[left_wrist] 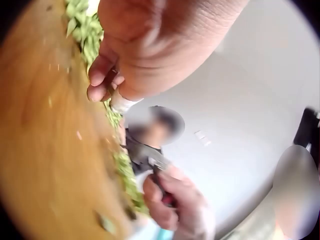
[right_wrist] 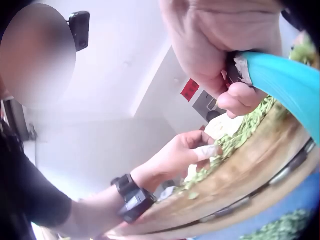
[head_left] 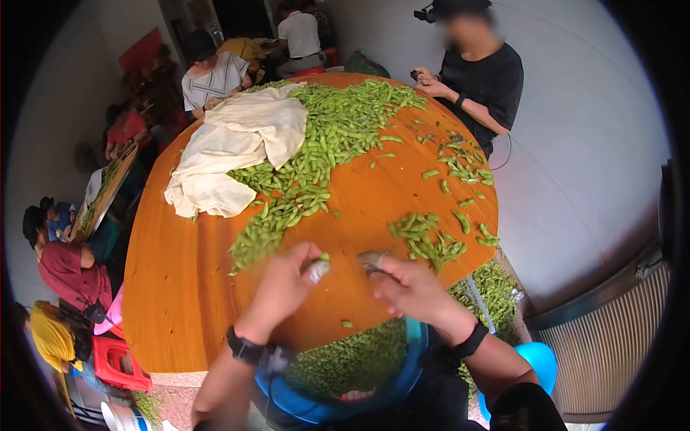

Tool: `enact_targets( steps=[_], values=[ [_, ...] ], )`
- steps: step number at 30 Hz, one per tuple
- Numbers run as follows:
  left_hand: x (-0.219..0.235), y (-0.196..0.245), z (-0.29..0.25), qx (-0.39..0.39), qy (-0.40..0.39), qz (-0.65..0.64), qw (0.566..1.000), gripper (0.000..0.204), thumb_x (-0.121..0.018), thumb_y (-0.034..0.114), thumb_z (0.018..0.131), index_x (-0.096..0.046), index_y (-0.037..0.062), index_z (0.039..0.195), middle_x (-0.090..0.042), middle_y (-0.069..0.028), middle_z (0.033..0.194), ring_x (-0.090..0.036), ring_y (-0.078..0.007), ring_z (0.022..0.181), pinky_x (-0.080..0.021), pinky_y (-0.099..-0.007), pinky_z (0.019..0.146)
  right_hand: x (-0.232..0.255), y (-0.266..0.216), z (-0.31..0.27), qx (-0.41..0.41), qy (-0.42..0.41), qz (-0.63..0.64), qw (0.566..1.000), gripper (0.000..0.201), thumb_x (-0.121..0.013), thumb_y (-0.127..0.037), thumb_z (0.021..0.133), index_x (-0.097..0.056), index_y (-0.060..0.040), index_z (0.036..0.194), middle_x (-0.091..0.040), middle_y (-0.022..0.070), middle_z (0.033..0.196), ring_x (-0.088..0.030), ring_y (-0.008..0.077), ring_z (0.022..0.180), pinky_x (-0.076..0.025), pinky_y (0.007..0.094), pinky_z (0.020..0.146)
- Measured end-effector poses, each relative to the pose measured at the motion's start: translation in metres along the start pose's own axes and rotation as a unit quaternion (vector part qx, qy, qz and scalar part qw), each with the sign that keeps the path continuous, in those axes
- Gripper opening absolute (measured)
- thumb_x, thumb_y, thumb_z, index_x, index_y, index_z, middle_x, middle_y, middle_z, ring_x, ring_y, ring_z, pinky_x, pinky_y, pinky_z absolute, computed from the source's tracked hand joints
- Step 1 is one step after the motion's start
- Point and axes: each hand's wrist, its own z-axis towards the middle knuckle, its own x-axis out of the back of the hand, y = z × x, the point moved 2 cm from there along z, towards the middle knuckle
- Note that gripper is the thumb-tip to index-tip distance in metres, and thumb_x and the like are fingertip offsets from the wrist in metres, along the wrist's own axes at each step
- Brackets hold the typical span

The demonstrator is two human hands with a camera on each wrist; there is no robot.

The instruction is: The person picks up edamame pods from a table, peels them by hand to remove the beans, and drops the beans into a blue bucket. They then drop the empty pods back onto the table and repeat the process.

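Observation:
In the head view my left hand (head_left: pixel 284 284) is over the near part of the wooden table (head_left: pixel 392 190), with white wrapping on its thumb. It pinches a green soybean pod (head_left: pixel 325 256), whose tip shows past the thumb. To its right, my right hand (head_left: pixel 417 287) grips a small tool (head_left: pixel 371 260) with a grey metal end. The left wrist view shows the tool's dark handle (left_wrist: pixel 159 182), partly red, in the curled fingers. Much of the tool is hidden by the hand. Below both hands, a blue tub (head_left: pixel 411 366) holds many green pods.
A large pile of soybean pods (head_left: pixel 352 118) lies on the table's far side, partly under a cream cloth (head_left: pixel 244 129). A smaller heap (head_left: pixel 431 241) sits near the right hand. Someone in black (head_left: pixel 481 79) works across the table. A blue stool (head_left: pixel 539 359) stands at right.

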Motion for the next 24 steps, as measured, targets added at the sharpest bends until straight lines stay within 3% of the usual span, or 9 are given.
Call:
enact_targets(
  steps=[1, 2, 4, 7, 9, 12, 19, 22, 24],
  values=[
    [-0.01, 0.001, -0.009, 0.065, -0.021, -0.181, 0.981, 0.025, -0.061, -0.005, 0.085, -0.062, 0.0009, 0.109, -0.062, -0.007, 0.092, -0.063, -0.0151, 0.069, -0.05, -0.026, 0.06, -0.007, -0.001, 0.001, -0.08, -0.034, 0.08, 0.993, 0.024, -0.05, -0.008, 0.096, -0.058, -0.0056, 0.118, -0.06, 0.0034, 0.076, -0.059, 0.0109, 0.056, -0.046, 0.0261, 0.049],
    [-0.015, 0.008, -0.016, 0.065, -0.025, -0.18, 0.981, 0.025, -0.061, -0.005, 0.085, -0.062, 0.0009, 0.109, -0.062, -0.007, 0.092, -0.063, -0.0151, 0.069, -0.05, -0.026, 0.06, -0.015, 0.004, 0.001, -0.078, -0.042, 0.126, 0.988, 0.021, -0.05, -0.011, 0.097, -0.059, -0.0065, 0.115, -0.056, -0.0012, 0.074, -0.05, 0.0046, 0.05, -0.041, 0.0207, 0.043],
    [-0.021, 0.019, -0.032, 0.125, -0.021, -0.336, 0.933, 0.037, -0.058, -0.01, 0.086, -0.061, 0.0013, 0.121, -0.061, -0.0035, 0.092, -0.06, -0.0065, 0.07, -0.048, -0.02, 0.06, -0.022, 0.008, 0.0, -0.089, -0.06, 0.142, 0.984, 0.018, -0.05, -0.012, 0.097, -0.06, -0.0064, 0.112, -0.056, -0.001, 0.073, -0.051, 0.0053, 0.05, -0.041, 0.0212, 0.044],
    [-0.027, 0.014, -0.042, 0.025, 0.006, -0.223, 0.974, 0.047, -0.055, -0.013, 0.085, -0.059, 0.0043, 0.128, -0.061, -0.0037, 0.092, -0.06, -0.0074, 0.071, -0.048, -0.0204, 0.061, -0.03, 0.012, -0.004, -0.097, -0.078, 0.144, 0.982, 0.014, -0.05, -0.014, 0.098, -0.06, -0.0054, 0.101, -0.057, -0.0014, 0.072, -0.052, 0.0056, 0.051, -0.042, 0.0218, 0.044],
    [-0.03, 0.019, -0.046, 0.01, 0.017, -0.183, 0.983, 0.046, -0.056, -0.013, 0.082, -0.061, 0.004, 0.125, -0.061, -0.0062, 0.091, -0.062, -0.0108, 0.071, -0.049, -0.0223, 0.062, -0.031, 0.011, -0.007, -0.09, -0.076, 0.125, 0.985, 0.014, -0.051, -0.014, 0.098, -0.06, -0.004, 0.097, -0.057, -0.0016, 0.071, -0.052, 0.0055, 0.051, -0.041, 0.0217, 0.044],
    [-0.031, 0.028, -0.051, -0.03, 0.059, -0.017, 0.998, 0.044, -0.062, -0.005, 0.079, -0.063, 0.0046, 0.122, -0.063, -0.0175, 0.096, -0.065, -0.0323, 0.083, -0.053, -0.0362, 0.071, -0.033, 0.015, -0.01, -0.086, -0.073, 0.131, 0.985, 0.015, -0.051, -0.014, 0.098, -0.061, -0.0033, 0.097, -0.057, -0.0017, 0.071, -0.052, 0.0052, 0.051, -0.041, 0.0216, 0.045],
    [-0.037, 0.029, -0.055, -0.072, 0.11, 0.024, 0.991, 0.044, -0.064, -0.006, 0.077, -0.064, 0.0056, 0.12, -0.066, -0.0172, 0.094, -0.066, -0.0312, 0.08, -0.054, -0.0364, 0.07, -0.038, 0.013, -0.013, -0.092, -0.063, 0.135, 0.984, 0.015, -0.051, -0.012, 0.097, -0.062, -0.0031, 0.102, -0.057, -0.001, 0.071, -0.051, 0.0046, 0.052, -0.041, 0.0221, 0.047],
    [-0.041, 0.024, -0.058, -0.071, 0.13, 0.002, 0.989, 0.042, -0.065, -0.005, 0.078, -0.065, 0.0054, 0.119, -0.068, -0.0177, 0.092, -0.066, -0.0315, 0.076, -0.054, -0.0363, 0.069, -0.046, 0.022, -0.011, -0.037, -0.045, 0.103, 0.993, 0.015, -0.051, -0.008, 0.096, -0.062, -0.0029, 0.105, -0.059, -0.0003, 0.073, -0.051, 0.0044, 0.057, -0.042, 0.0224, 0.051],
    [-0.043, 0.016, -0.061, -0.043, 0.131, -0.023, 0.99, 0.037, -0.06, -0.009, 0.082, -0.064, 0.0008, 0.117, -0.069, -0.013, 0.09, -0.069, -0.0171, 0.075, -0.055, -0.0264, 0.068, -0.053, 0.024, -0.009, 0.008, 0.001, 0.105, 0.994, 0.016, -0.05, -0.005, 0.095, -0.061, -0.0031, 0.107, -0.06, 0.0003, 0.074, -0.052, 0.0043, 0.063, -0.042, 0.0224, 0.055]
  ],
)
